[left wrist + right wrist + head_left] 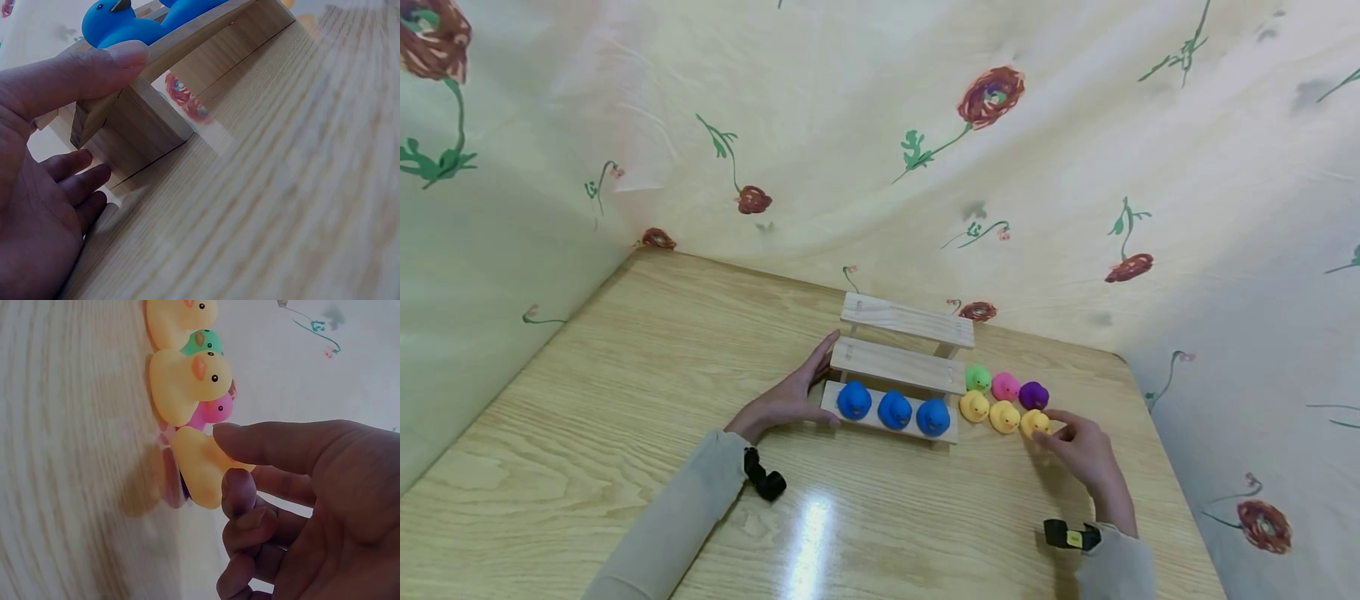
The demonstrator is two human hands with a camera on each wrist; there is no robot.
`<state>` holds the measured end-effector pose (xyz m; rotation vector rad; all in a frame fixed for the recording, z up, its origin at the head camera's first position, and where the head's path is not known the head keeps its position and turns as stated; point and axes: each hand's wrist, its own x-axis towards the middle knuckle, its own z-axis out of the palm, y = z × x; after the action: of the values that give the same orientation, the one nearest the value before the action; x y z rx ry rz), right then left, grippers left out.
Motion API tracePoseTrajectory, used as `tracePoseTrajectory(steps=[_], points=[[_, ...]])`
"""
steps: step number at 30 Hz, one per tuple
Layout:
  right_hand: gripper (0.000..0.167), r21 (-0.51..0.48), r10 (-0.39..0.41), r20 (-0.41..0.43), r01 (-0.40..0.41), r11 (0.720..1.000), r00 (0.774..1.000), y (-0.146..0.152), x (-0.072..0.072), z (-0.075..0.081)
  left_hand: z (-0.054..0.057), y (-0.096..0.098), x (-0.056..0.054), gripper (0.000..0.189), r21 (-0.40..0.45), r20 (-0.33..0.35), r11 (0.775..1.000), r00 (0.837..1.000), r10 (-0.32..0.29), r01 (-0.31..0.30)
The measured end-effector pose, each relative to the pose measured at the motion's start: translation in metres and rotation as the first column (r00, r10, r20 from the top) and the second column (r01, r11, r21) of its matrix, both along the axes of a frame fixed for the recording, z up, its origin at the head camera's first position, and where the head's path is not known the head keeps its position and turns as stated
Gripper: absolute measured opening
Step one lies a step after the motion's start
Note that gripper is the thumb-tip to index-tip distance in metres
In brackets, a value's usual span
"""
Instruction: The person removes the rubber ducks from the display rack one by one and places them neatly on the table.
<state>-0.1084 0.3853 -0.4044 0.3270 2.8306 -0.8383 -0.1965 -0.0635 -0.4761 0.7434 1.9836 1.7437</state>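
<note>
The yellow duck (1032,419) is pinched by the right hand (1086,452), with five other ducks (1004,417) left of that hand still off the rack (898,367), while three blue ducks (895,410) already line its front tier beside the spread left hand (784,402), which touches it.

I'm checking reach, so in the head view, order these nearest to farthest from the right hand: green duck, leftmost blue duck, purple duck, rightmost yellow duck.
From the right hand:
1. Rightmost yellow duck, in its grip.
2. Purple duck, just behind the yellow one.
3. Green duck, farther left.
4. Leftmost blue duck, on the lowest shelf.
</note>
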Motion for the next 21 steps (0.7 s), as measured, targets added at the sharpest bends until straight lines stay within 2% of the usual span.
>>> tracePoseTrajectory(steps=[21], points=[[0.055, -0.006, 0.006, 0.035, -0.006, 1.000, 0.999, 0.0038, -0.0006, -0.0062, -0.0005, 0.0000, -0.0008, 0.130, 0.004, -0.005, 1.000, 1.000, -0.003, 0.003]])
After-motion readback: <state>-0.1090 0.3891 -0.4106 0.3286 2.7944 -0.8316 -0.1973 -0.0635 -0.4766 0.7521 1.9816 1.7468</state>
